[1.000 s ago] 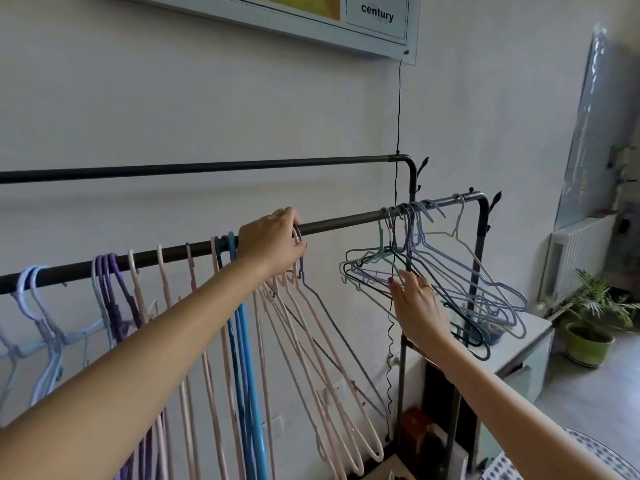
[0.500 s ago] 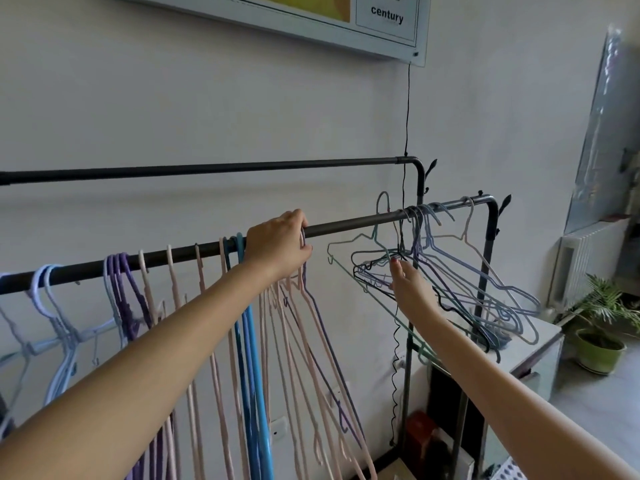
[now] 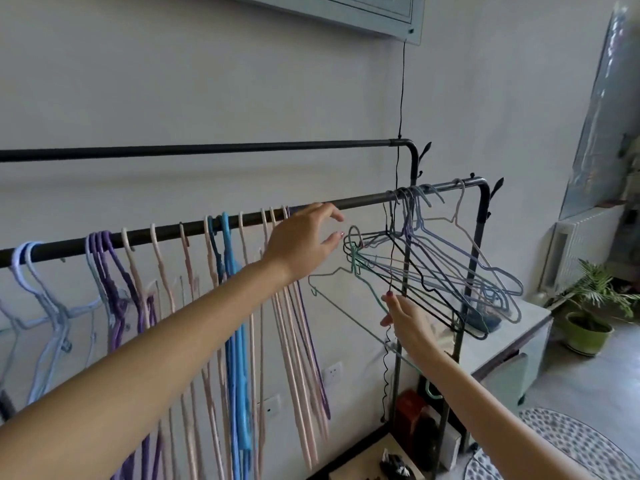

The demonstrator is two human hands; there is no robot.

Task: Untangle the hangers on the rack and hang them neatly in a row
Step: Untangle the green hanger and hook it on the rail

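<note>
On the front rail, lilac, purple, pink and blue hangers hang side by side on the left. A tangled bunch of blue, grey and black hangers clusters at the rail's right end. A teal hanger is off the rail, tilted, its hook just below it. My right hand grips this hanger by its sloping arm from below. My left hand hovers with spread fingers just left of the hook, holding nothing.
A second, higher rail runs behind. A black cable drops from a wall board past the tangle. A white cabinet, potted plant and radiator stand to the right; a red box is at the rack's foot.
My left hand let go of the pink hanger hooks and moved right toward the teal hanger. My right hand drew that hanger out of the tangle, down and to the left.
</note>
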